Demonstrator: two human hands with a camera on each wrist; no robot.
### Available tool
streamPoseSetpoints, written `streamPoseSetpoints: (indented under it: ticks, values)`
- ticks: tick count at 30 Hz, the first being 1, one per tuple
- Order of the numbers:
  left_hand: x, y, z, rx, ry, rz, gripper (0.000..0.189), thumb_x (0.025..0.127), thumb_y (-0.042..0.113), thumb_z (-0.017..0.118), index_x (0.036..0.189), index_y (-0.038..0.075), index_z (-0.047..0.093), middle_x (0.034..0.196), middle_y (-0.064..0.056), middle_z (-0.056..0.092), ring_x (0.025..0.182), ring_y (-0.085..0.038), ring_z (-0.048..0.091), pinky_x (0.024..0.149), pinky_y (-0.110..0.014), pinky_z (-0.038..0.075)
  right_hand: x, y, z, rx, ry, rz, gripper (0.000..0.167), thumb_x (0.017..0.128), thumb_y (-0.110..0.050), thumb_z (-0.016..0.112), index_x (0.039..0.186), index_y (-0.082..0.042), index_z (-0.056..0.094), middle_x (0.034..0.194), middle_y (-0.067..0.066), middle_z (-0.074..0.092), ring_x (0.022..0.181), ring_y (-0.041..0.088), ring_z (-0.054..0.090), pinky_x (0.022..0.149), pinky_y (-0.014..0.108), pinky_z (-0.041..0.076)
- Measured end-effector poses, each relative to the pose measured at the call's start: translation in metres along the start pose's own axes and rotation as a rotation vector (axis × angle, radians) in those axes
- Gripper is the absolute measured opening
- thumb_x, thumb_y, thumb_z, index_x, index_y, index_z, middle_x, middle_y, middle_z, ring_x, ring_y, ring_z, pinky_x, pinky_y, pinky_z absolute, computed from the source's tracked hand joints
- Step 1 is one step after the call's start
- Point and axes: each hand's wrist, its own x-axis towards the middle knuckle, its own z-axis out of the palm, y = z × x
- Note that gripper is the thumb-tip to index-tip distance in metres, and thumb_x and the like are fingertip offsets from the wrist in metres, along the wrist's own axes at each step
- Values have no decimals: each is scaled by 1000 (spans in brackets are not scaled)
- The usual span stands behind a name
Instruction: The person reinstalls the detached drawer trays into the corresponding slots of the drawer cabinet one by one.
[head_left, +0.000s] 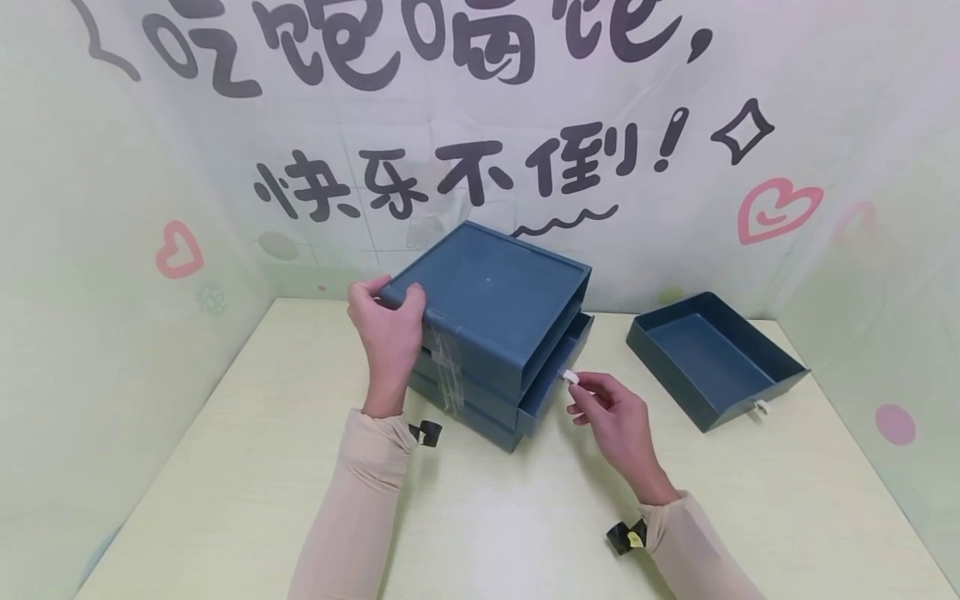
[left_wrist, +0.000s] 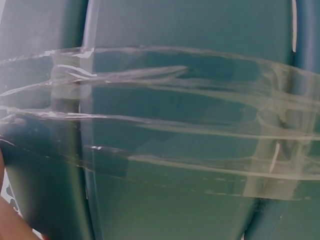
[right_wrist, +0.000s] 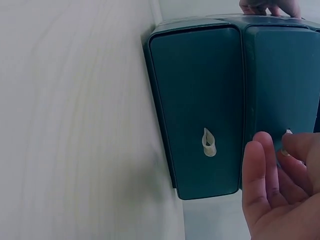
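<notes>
A dark blue drawer cabinet [head_left: 487, 292] stands at an angle on the table, its upper slot without a drawer. My left hand [head_left: 386, 325] grips the cabinet's top left edge, thumb on the top panel. Its side fills the left wrist view, with clear tape [left_wrist: 175, 120] wrapped across. The middle drawer [head_left: 551, 375] is partly pulled out. My right hand [head_left: 611, 417] pinches the white pull tab [head_left: 570, 377] on that drawer's front between thumb and index finger. Below it, the bottom drawer [right_wrist: 197, 90] sits inside the cabinet, its white loop tab [right_wrist: 209, 142] hanging free.
A separate blue drawer [head_left: 705, 350] lies on the table to the right, its inside bare and a white tab [head_left: 762, 408] on its front. Behind the pale table [head_left: 487, 533] hangs a printed white backdrop [head_left: 465, 117], close to the cabinet's back.
</notes>
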Motion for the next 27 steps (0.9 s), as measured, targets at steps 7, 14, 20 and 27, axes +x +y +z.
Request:
streamPoseSetpoints:
  ticks: [7,14,20,27]
  values:
    - [0,0,0,-10,-3,-7,48,87,16,67,126,-4,47,123,-21,45,91,-19,50,76,-30,45,0,-2,2,-37,1,2,26,98,-16,68,119,-2,70,107,30,71,72,4,70,67,21,59]
    - [1,0,0,-9,-2,-3,49,86,17,68,125,-4,48,123,-22,45,89,-19,51,76,-30,46,2,-4,6,-40,0,1,26,97,-16,69,119,-2,70,107,27,71,71,5,70,66,20,59]
    - [1,0,0,-7,3,-2,49,86,17,68,125,-4,48,123,-22,45,90,-20,51,76,-31,46,5,-3,11,-39,0,3,25,97,-16,69,118,-3,71,107,29,71,70,6,69,66,20,58]
    - [1,0,0,-9,3,-7,48,86,17,68,125,-4,48,125,-22,45,93,-19,51,78,-30,46,8,-3,16,-42,0,-5,24,97,-17,69,118,-4,71,106,28,72,70,7,69,66,21,58]
